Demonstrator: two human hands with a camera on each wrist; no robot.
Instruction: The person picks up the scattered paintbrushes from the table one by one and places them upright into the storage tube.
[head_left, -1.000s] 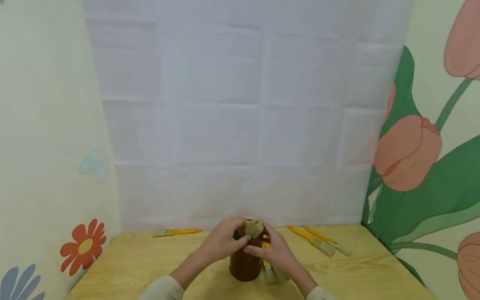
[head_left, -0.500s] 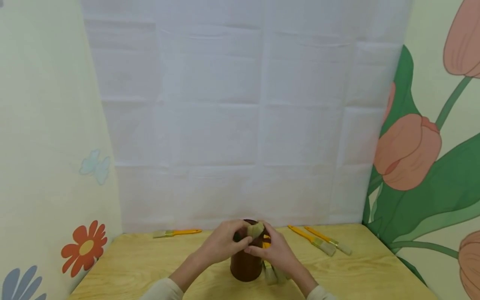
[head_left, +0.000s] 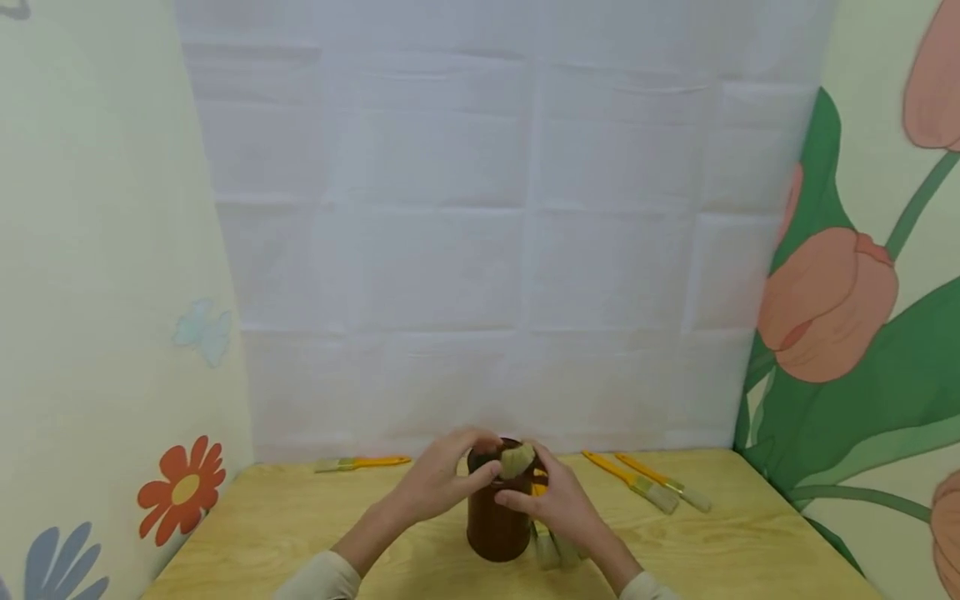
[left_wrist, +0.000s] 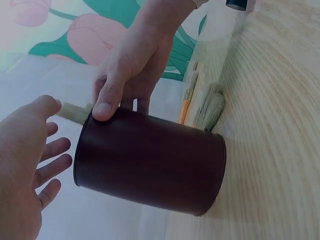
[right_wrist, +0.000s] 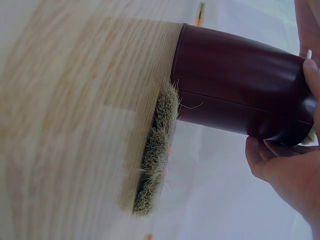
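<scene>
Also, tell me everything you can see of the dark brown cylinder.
The dark brown cylinder has a smooth, slightly glossy side, perhaps leather-like or plastic, with edging at both ends and a thin seam along its length. It stands upright on the wooden table, its mouth open, with pale bristles showing there. The right hand grips it near the rim, while the left hand is apart from it. More brushes lie close by its base; whether they touch it is unclear.

Left sleeve, right sleeve: both off-white, plain
</scene>
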